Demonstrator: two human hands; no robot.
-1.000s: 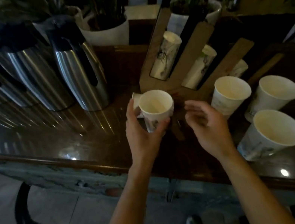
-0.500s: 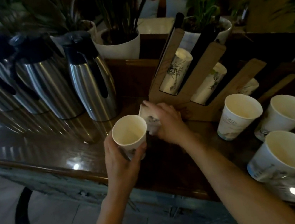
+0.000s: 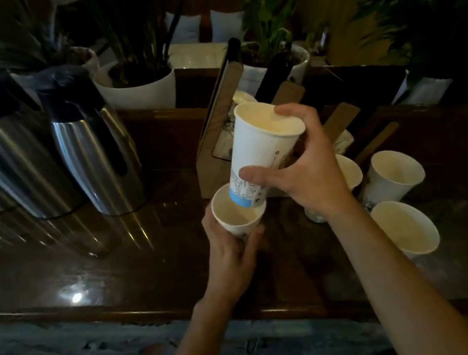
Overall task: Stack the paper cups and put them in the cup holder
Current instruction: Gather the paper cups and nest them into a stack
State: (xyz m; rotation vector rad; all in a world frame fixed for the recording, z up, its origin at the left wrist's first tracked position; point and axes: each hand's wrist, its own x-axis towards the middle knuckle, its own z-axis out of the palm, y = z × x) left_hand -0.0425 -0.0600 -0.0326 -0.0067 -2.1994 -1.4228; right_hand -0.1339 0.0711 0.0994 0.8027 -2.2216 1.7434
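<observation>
Over counter (image 3: 134, 257): L hand (image 3: 234, 255) grips lower cup (image 3: 238, 215); R hand (image 3: 309, 170) grips upper cup (image 3: 263, 153), base seemingly entering.

Left hand (image 3: 233, 249) low, palm up, fingers curled shut in a cradling grip. Right hand (image 3: 306, 170) higher, thumb (image 3: 252, 172) pinching opposite spread fingers (image 3: 293, 110). Both bare forearms reaching forward, wrists close together.

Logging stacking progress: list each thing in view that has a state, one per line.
left hand: holds the lower cup.
right hand: holds the upper cup.
lower cup: upright, mouth open.
upper cup: tilted, base just entering the lower cup, not yet nested.
three loose cups: standing on the counter, unstacked.
cup holder: cups in its slots.
steel jugs: upright, lids on.
</observation>
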